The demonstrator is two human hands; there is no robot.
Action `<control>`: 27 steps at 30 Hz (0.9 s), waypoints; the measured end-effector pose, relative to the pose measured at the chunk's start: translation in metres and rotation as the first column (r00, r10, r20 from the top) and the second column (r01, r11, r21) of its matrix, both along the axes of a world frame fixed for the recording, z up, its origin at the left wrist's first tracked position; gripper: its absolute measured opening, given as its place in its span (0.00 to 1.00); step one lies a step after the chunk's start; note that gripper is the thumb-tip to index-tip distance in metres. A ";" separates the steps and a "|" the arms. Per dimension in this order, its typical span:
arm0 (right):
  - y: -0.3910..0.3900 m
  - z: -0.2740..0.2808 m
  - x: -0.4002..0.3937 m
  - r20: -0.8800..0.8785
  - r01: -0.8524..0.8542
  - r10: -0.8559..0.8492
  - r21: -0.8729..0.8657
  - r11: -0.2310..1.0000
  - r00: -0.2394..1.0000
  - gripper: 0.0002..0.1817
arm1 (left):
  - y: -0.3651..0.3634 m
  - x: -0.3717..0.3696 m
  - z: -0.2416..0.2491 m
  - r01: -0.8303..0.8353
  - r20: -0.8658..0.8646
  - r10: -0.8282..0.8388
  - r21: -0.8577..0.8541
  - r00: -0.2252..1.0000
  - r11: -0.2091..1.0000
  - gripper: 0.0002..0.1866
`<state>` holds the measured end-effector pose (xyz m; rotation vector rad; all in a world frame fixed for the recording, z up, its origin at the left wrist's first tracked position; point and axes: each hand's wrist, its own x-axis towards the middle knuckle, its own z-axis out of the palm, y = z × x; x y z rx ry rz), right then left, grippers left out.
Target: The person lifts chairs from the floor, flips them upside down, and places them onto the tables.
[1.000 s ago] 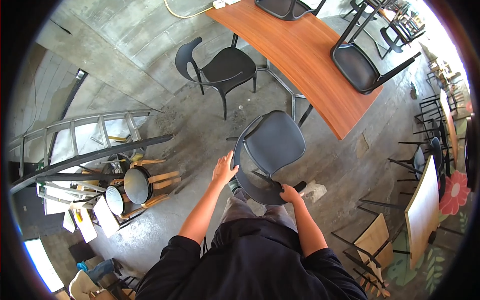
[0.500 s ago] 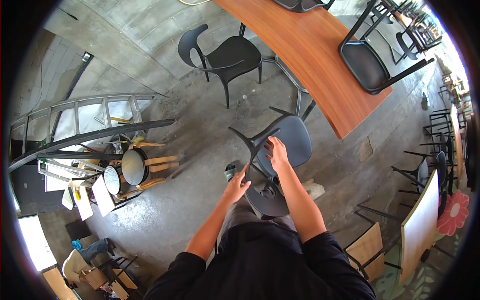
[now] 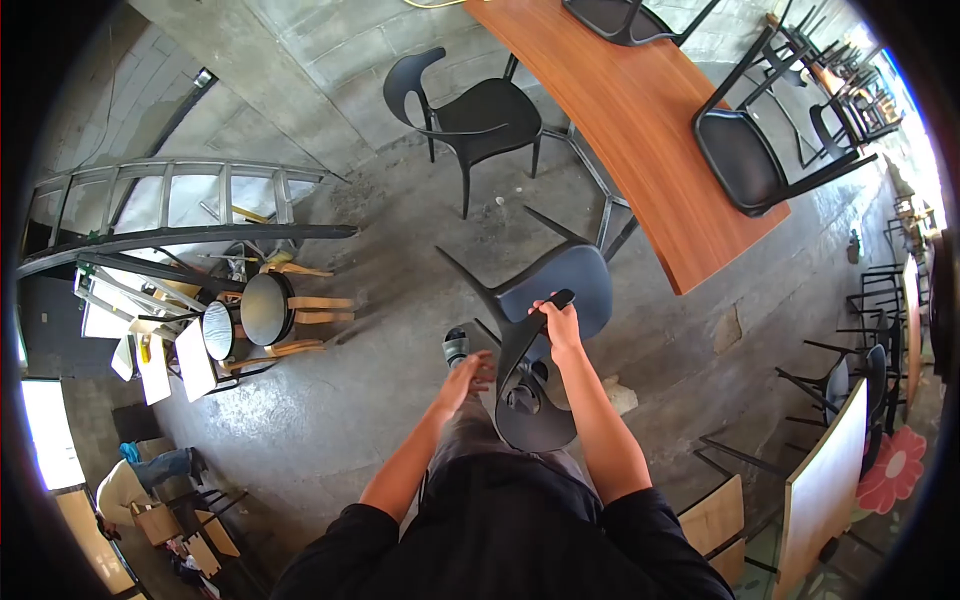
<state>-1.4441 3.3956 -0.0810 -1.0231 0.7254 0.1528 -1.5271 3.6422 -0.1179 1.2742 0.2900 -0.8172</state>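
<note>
A black plastic chair [image 3: 578,285] is tipped over in front of my body, its legs pointing away and its curved backrest close to my thighs. My right hand [image 3: 562,325] is wrapped around one end of the chair's curved armrest. To the left of the chair, my left hand [image 3: 468,380] hangs apart from it with loosely spread fingers, slightly blurred. Farther off, a second black chair [image 3: 490,118] stands upright on the floor beside a long wooden table [image 3: 610,95].
Upturned black chairs [image 3: 740,160] rest on the table. At left, a metal ladder [image 3: 200,240] leans near round stools [image 3: 266,308] lying on their sides. Table tops [image 3: 820,490] stand on edge at right. A person [image 3: 125,490] is at lower left.
My left hand has come off the chair and moved slightly down and left. My right hand has closed on the armrest end, and the chair has turned a little.
</note>
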 end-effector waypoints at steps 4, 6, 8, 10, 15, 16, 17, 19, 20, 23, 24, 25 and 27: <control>0.016 0.031 -0.040 0.157 -0.083 0.072 0.062 0.995 0.985 0.16 | 0.006 0.043 -0.058 -0.401 -0.079 0.406 0.073 0.910 0.913 0.35; 0.022 0.042 -0.053 0.182 -0.122 0.110 0.055 0.991 0.977 0.15 | 0.008 0.068 -0.067 -0.536 -0.119 0.552 0.144 0.825 0.832 0.37; 0.021 0.052 -0.064 0.207 -0.176 0.169 0.018 0.984 0.964 0.13 | 0.016 0.087 -0.071 -0.617 -0.181 0.634 0.147 0.752 0.773 0.37; 0.018 0.063 -0.074 0.224 -0.242 0.246 -0.049 0.969 0.943 0.11 | 0.029 0.099 -0.062 -0.805 -0.361 0.757 0.026 0.545 0.593 0.35; 0.006 0.096 -0.093 0.216 -0.173 0.152 0.083 0.981 0.965 0.12 | 0.051 0.111 -0.016 -0.916 -0.410 0.819 -0.162 0.401 0.367 0.23; 0.000 0.107 -0.093 0.176 -0.163 0.146 0.092 0.982 0.974 0.13 | 0.051 0.115 -0.005 -0.889 -0.362 0.813 -0.225 0.456 0.399 0.21; -0.006 0.108 -0.097 0.187 -0.139 0.115 0.120 0.983 0.976 0.13 | 0.049 0.118 0.006 -0.855 -0.308 0.804 -0.286 0.509 0.432 0.20; -0.017 0.115 -0.105 0.188 -0.092 0.059 0.174 0.980 0.980 0.13 | 0.043 0.130 0.040 -0.808 -0.314 0.769 -0.420 0.556 0.413 0.15; -0.020 0.118 -0.109 0.176 -0.060 0.027 0.187 0.980 0.984 0.12 | 0.041 0.133 0.055 -0.758 -0.275 0.747 -0.487 0.605 0.435 0.14; -0.034 0.117 -0.116 0.158 -0.007 -0.028 0.214 0.977 0.987 0.10 | 0.027 0.141 0.104 -0.683 -0.208 0.725 -0.573 0.656 0.453 0.13; -0.040 0.110 -0.116 0.150 0.003 -0.039 0.231 0.973 0.988 0.09 | 0.020 0.140 0.122 -0.658 -0.176 0.719 -0.589 0.672 0.470 0.14; -0.045 0.103 -0.118 0.139 0.013 -0.049 0.249 0.968 0.989 0.09 | 0.014 0.138 0.137 -0.633 -0.144 0.713 -0.601 0.687 0.488 0.14; -0.050 0.097 -0.116 0.105 0.051 -0.084 0.281 0.958 0.991 0.07 | 0.005 0.134 0.160 -0.578 -0.082 0.692 -0.625 0.717 0.525 0.17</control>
